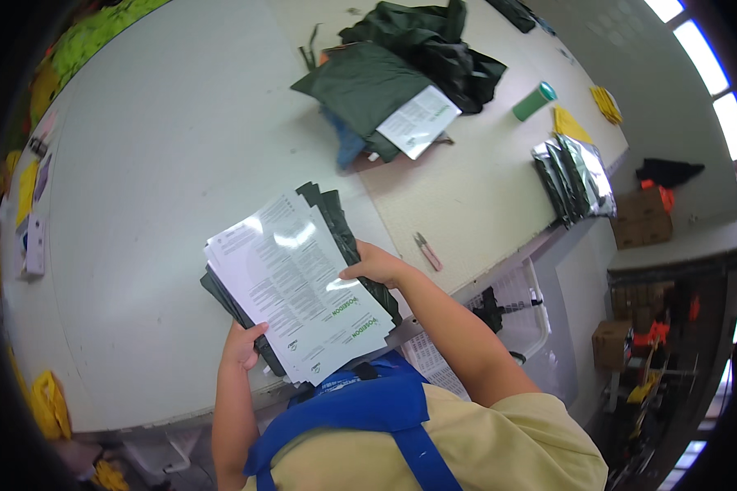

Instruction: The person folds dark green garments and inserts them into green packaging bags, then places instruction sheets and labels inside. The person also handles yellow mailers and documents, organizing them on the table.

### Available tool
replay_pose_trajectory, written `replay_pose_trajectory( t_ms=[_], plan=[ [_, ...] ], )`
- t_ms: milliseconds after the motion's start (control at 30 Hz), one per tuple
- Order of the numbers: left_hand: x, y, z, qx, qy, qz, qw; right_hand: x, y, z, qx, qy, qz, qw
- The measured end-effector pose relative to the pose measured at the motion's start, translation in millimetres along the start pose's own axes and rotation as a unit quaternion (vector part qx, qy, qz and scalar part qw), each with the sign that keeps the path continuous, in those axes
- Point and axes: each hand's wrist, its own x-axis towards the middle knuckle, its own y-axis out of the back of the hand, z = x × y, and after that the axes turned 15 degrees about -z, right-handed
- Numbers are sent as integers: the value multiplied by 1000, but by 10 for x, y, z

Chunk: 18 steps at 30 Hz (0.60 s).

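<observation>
A stack of white printed sheets in clear glossy film (291, 286) lies over dark green folded plastic (336, 221) at the table's near edge. Low on the left side, my left hand (243, 344) grips the stack with its thumb on top. My right hand (374, 266) holds the opposite edge, thumb on the sheets and fingers beneath. The fingers under the stack are mostly hidden. Just right of my right hand lies a small pair of thread snips with pinkish handles (429, 252).
Farther back is a heap of dark green material (368, 82) with a white printed sheet (419, 121) on it. A green cylinder (535, 101), yellow cloth (571, 124) and several shiny dark packets (575, 178) stand at the right. Cardboard boxes (641, 217) sit beyond the table (139, 204).
</observation>
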Motion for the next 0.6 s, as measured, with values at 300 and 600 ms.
replay_pose_trajectory(
  t_ms=[300,600],
  plan=[
    [119,41,-412,-27,-25,24,999,-741,179,1235,481,151,6,864],
    [114,-434,-623,-109,-86,15,990,-943,-879,1357,538,338,-20,772]
  ],
)
